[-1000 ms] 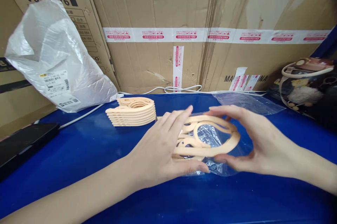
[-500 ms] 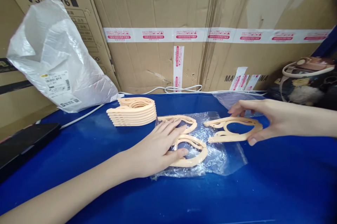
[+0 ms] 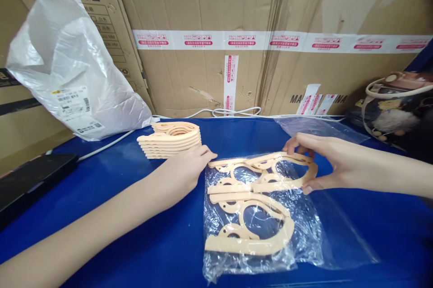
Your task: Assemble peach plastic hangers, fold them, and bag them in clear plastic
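My right hand grips the curved end of a beige folding hanger, thumb below and fingers above. That hanger's other end overlaps a second folded hanger. A third folded hanger lies nearer to me. Under and around them spreads a crinkled clear plastic bag; whether each hanger is inside it or on top is hard to tell. My left hand is closed, its fingertips pinching the bag's far left corner. Just beyond it stands a neat stack of matching hangers.
A white mailing bag with a label leans at the left. Large cardboard boxes form the back, with a white cable along their foot. A black device lies left on the blue table. A transparent bag with a handle stands right.
My left hand has gone from lying flat on the hangers to the bag's corner. The bag and its hangers have come nearer to me. The right hand's hanger has moved left over another one.
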A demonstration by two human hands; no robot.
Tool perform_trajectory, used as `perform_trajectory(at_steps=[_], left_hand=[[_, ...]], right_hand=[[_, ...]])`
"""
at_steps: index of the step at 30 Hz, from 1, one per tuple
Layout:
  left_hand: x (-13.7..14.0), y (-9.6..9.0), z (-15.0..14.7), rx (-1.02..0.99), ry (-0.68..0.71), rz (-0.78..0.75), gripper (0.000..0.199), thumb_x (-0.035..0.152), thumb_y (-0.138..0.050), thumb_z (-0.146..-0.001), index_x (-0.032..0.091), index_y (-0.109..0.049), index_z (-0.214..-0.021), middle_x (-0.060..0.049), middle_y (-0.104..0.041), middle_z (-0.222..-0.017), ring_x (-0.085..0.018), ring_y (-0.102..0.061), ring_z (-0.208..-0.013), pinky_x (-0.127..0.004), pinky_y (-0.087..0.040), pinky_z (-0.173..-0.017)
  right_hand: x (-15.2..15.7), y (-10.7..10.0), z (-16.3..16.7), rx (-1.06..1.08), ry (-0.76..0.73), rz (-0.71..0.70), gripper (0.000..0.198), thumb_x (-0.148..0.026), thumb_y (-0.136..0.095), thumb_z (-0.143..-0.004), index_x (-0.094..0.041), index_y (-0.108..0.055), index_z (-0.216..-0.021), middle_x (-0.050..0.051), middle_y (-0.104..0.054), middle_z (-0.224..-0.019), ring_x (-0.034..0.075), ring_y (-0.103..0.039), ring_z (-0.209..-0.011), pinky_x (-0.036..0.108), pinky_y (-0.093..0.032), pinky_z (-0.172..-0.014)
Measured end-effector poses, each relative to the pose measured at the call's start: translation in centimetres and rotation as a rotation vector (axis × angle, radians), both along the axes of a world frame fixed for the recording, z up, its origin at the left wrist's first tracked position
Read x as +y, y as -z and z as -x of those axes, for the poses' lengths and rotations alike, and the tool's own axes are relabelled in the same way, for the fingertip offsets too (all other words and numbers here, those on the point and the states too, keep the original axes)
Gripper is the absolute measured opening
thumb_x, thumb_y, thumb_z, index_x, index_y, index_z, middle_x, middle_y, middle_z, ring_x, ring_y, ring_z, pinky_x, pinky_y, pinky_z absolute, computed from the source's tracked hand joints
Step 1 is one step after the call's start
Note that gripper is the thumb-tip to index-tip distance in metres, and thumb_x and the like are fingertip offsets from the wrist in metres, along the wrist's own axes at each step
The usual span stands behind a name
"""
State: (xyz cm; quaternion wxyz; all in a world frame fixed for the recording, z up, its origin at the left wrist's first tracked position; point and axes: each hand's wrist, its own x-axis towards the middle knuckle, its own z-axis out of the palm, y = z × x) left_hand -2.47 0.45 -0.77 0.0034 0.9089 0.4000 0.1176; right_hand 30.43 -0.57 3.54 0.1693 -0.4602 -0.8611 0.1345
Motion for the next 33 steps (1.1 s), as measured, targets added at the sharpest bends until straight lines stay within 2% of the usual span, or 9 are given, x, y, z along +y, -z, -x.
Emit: perform_trajectory(at_steps=[3, 5, 8, 12, 17, 20, 25, 28, 33], left_hand=[[0.8, 0.0, 0.3, -0.019, 0.029, 0.061, 0.041, 0.002, -0.031, -0.087, 0.017, -0.064, -0.104, -0.009, -0.063, -0.107, -0.022, -0.063, -0.096, -0.037, -0.052, -0.083], [0.9, -0.1, 0.3, -0.033, 0.060, 0.114, 0.037, 0.006, -0.032, -0.091, 0.018, -0.066, -0.101, -0.007, -0.063, -0.104, -0.020, -0.063, -0.094, -0.034, -0.051, -0.083], [0.9, -0.4, 0.4, -0.052, 0.071, 0.156, 0.035, 0.010, -0.036, -0.094, 0.021, -0.066, -0.108, -0.005, -0.062, -0.106, -0.019, -0.061, -0.096, -0.032, -0.048, -0.084], [1.3, -0.6, 0.8, -0.104, 0.085, 0.194, 0.030, 0.013, -0.042, -0.095, 0.023, -0.065, -0.112, -0.004, -0.063, -0.107, -0.018, -0.060, -0.099, -0.029, -0.046, -0.086], [1.6, -1.0, 0.8, -0.137, 0.071, 0.318, 0.023, 0.018, -0.049, -0.094, 0.019, -0.066, -0.110, -0.005, -0.066, -0.103, -0.017, -0.061, -0.093, -0.026, -0.047, -0.082], [1.9, -0.8, 0.6, -0.175, 0.088, 0.326, 0.022, 0.019, -0.050, -0.094, 0.017, -0.067, -0.107, -0.005, -0.065, -0.098, -0.016, -0.061, -0.088, -0.025, -0.047, -0.079], [2.4, -0.4, 0.7, -0.215, 0.138, 0.312, 0.016, 0.018, -0.052, -0.092, 0.017, -0.066, -0.100, -0.003, -0.065, -0.090, -0.014, -0.059, -0.077, -0.024, -0.045, -0.070], [2.5, -0.3, 0.8, -0.229, 0.156, 0.315, 0.015, 0.016, -0.051, -0.093, 0.017, -0.065, -0.099, -0.002, -0.066, -0.090, -0.013, -0.058, -0.077, -0.023, -0.045, -0.070], [2.5, -0.1, 1.0, -0.203, 0.157, 0.292, 0.017, 0.014, -0.048, -0.093, 0.018, -0.063, -0.101, -0.002, -0.066, -0.092, -0.014, -0.058, -0.080, -0.024, -0.045, -0.071]], right_hand=[[0.2, 1.1, 0.7, -0.148, -0.071, 0.065, 0.041, -0.046, -0.073, -0.074, -0.026, -0.054, -0.103, 0.001, -0.067, -0.094, 0.021, -0.066, -0.077, 0.031, -0.051, -0.068], [0.2, 1.9, 1.3, -0.132, -0.051, 0.007, 0.045, -0.045, -0.074, -0.073, -0.025, -0.052, -0.107, 0.003, -0.067, -0.100, 0.022, -0.065, -0.083, 0.031, -0.051, -0.070], [0.3, 3.1, 2.0, -0.107, -0.029, -0.086, 0.048, -0.046, -0.072, -0.074, -0.024, -0.051, -0.111, 0.005, -0.067, -0.107, 0.023, -0.066, -0.090, 0.033, -0.052, -0.073], [0.4, 3.8, 2.3, -0.164, 0.038, -0.195, 0.052, -0.048, -0.069, -0.076, -0.024, -0.051, -0.117, 0.006, -0.069, -0.102, 0.028, -0.067, -0.089, 0.040, -0.052, -0.072], [0.9, 3.4, 2.1, 0.054, -0.056, -0.004, 0.045, -0.043, -0.066, -0.082, -0.024, -0.049, -0.120, 0.005, -0.073, -0.102, 0.022, -0.070, -0.085, 0.034, -0.053, -0.072], [0.8, 3.5, 2.4, 0.101, -0.060, -0.009, 0.044, -0.041, -0.066, -0.083, -0.024, -0.050, -0.120, 0.004, -0.074, -0.101, 0.021, -0.071, -0.083, 0.033, -0.054, -0.072], [0.4, 4.0, 3.0, 0.112, -0.061, -0.065, 0.043, -0.038, -0.067, -0.082, -0.025, -0.051, -0.120, 0.002, -0.075, -0.100, 0.021, -0.071, -0.092, 0.030, -0.054, -0.073], [0.4, 4.3, 3.1, 0.100, -0.058, -0.095, 0.041, -0.035, -0.068, -0.083, -0.025, -0.052, -0.119, 0.000, -0.075, -0.100, 0.020, -0.071, -0.092, 0.028, -0.054, -0.071], [0.4, 4.5, 3.2, 0.093, -0.077, -0.120, 0.040, -0.031, -0.068, -0.082, -0.025, -0.051, -0.118, 0.000, -0.073, -0.106, 0.018, -0.069, -0.096, 0.027, -0.054, -0.079]])
